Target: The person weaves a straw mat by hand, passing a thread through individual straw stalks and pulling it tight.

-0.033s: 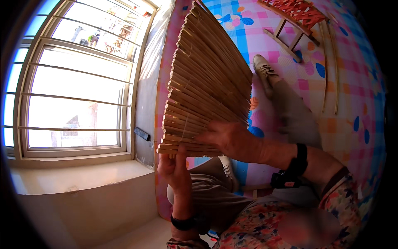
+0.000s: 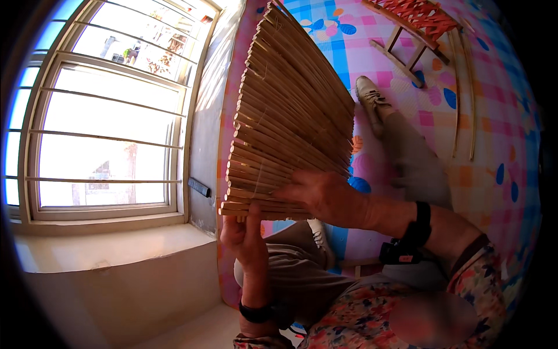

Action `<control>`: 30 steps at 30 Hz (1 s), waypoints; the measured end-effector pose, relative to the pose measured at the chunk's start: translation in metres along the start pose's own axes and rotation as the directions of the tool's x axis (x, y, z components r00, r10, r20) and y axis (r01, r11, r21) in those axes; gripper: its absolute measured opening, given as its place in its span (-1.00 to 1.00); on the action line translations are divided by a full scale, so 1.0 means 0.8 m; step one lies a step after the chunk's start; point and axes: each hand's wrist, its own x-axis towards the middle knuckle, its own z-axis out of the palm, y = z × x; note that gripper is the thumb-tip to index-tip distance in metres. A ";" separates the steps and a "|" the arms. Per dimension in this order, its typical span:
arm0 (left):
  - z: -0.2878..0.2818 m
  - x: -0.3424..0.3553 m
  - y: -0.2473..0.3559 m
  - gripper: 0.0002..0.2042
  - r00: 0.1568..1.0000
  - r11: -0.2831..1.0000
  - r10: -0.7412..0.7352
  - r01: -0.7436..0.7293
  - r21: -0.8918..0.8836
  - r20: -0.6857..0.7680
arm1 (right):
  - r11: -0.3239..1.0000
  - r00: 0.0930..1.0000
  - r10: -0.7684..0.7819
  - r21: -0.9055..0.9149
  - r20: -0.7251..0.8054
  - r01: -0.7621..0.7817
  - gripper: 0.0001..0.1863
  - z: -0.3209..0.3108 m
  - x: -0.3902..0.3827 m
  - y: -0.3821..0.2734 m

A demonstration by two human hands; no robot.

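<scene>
- While we find no clear change from the preceding picture, our left hand [image 2: 244, 237] remains at the near left corner of the stick mat [image 2: 296, 110], thumb on top and fingers beneath, grasping the edge.
- Our right hand [image 2: 331, 198] lies over the mat's near end, fingers bent onto the sticks; we cannot tell whether it pinches anything.
- The mat extends away from both hands, cut stick ends along its left side. We judge the unchanged hold to mean steady work on the nearest sticks.
- Beyond our right hand, we note a shoe [image 2: 370, 98] just beside the mat, over the patterned sheet [image 2: 372, 23].
- Farther off, we locate a stool [image 2: 415, 26] with a red woven seat, and two thin rods [image 2: 471, 104] near it.
</scene>
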 end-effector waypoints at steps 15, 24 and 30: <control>-0.016 0.001 -0.012 -0.77 0.993 0.997 -0.073 0.070 -0.040 -0.094 | 0.970 0.997 0.014 0.241 0.071 -0.031 -0.75 0.025 0.002 0.017; -0.016 -0.002 -0.011 -0.79 0.993 0.995 -0.072 0.066 -0.069 -0.089 | 0.951 0.992 0.054 0.295 0.118 -0.087 -0.76 0.020 0.006 0.011; -0.014 -0.003 -0.011 -0.78 0.992 0.996 -0.066 0.058 -0.074 -0.108 | 0.949 0.988 0.076 0.295 0.135 -0.113 -0.76 0.018 0.006 0.011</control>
